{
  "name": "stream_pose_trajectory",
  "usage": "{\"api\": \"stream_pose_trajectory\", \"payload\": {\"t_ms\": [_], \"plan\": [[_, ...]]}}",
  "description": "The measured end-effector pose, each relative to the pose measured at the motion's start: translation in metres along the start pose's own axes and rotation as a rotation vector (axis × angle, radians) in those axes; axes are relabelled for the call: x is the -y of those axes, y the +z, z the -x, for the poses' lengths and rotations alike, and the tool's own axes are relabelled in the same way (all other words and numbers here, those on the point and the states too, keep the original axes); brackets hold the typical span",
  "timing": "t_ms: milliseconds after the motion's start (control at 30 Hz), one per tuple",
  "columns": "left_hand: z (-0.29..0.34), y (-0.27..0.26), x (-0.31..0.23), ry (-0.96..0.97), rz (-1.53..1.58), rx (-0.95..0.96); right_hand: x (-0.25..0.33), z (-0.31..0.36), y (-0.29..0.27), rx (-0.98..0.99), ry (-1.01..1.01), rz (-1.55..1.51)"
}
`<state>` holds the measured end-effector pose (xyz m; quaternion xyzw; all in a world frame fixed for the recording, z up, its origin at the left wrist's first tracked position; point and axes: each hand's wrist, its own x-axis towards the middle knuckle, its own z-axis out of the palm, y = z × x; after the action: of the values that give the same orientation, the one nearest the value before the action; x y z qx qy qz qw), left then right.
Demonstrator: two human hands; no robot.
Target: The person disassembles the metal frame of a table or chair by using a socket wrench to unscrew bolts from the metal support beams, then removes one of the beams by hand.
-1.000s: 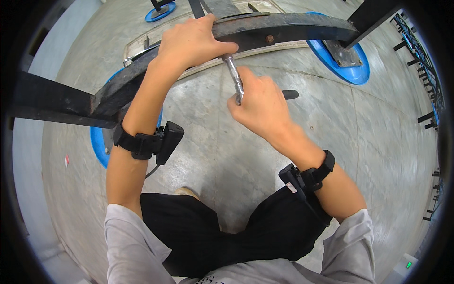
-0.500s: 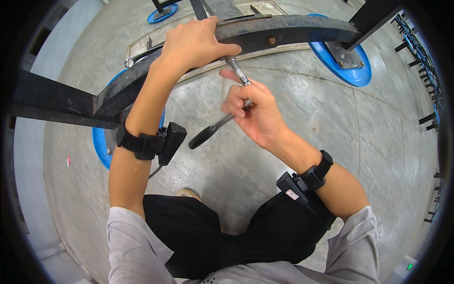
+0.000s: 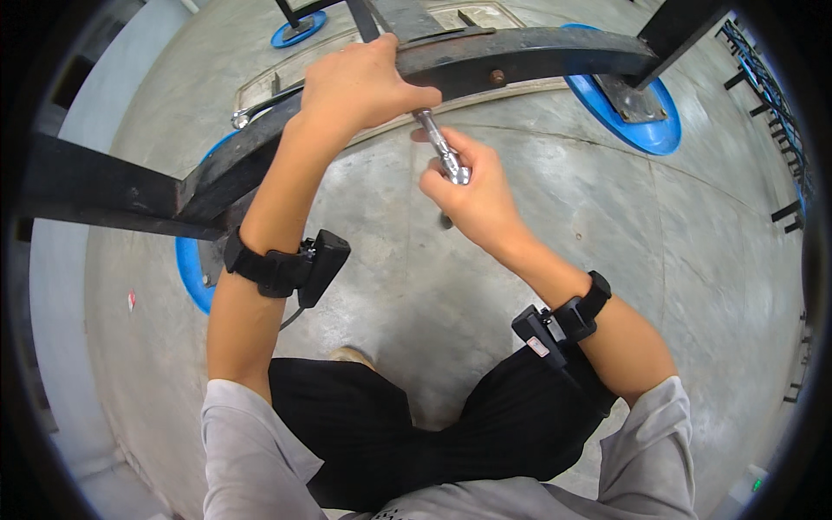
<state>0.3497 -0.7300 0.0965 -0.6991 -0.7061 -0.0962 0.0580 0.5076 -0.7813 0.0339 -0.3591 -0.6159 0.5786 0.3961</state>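
My right hand [image 3: 478, 186] is closed around a chrome ratchet wrench [image 3: 447, 158], at its head and extension. The tool's upper end meets the near side of a black steel beam [image 3: 568, 54], under my left thumb; the contact is hidden. Most of the ratchet's handle is hidden behind my right hand. My left hand [image 3: 357, 85] grips over the beam, thumb on the near side, the other fingers largely out of sight. A chrome spanner [image 3: 251, 113] lies along the beam by my left wrist, its other end hidden. Right of my hands, a rusty bolt [image 3: 497, 78] sticks out of the beam.
Black legs [image 3: 680, 39] stand at the beam's ends, with a blue round pad [image 3: 654, 130] under the right foot. Another blue pad [image 3: 192, 273] lies below left. A row of black frames [image 3: 771, 113] runs along the far right. The floor [image 3: 555, 217] is grey concrete.
My right hand has turned, swinging the ratchet handle from lower left to mostly hidden behind the hand. My left hand stays on the beam.
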Motion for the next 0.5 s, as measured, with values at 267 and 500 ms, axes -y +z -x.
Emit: {"api": "stream_pose_trajectory", "payload": {"t_ms": [267, 500], "plan": [[0.002, 0.001, 0.002, 0.062, 0.059, 0.005, 0.012, -0.001, -0.005, -0.020, -0.137, 0.665], [0.004, 0.003, -0.002, 0.031, 0.020, -0.073, 0.004, -0.001, -0.003, -0.021, -0.128, 0.406]]}}
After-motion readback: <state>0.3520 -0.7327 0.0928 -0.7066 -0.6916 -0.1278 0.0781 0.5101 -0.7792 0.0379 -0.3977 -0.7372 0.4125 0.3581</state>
